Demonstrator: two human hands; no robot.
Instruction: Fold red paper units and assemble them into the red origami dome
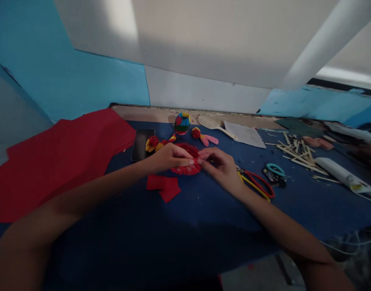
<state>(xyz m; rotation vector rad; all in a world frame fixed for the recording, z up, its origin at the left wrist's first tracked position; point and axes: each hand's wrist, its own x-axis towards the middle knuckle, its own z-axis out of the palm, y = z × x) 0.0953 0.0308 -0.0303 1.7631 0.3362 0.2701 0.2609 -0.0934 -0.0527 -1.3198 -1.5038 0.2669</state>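
Note:
My left hand and my right hand meet near the middle of the view, thumbs and fingertips pinching a small red paper piece between them. Just behind and below the fingertips lies a round red folded-paper piece with a spiky rim, partly hidden by my hands. A few small red paper rectangles rest on the blue table, nearer to me and below my left hand.
Large red sheets cover the left. Behind my hands are a dark phone, a multicoloured paper piece, a hairbrush and white paper. To the right lie pliers, thin sticks and a glue gun.

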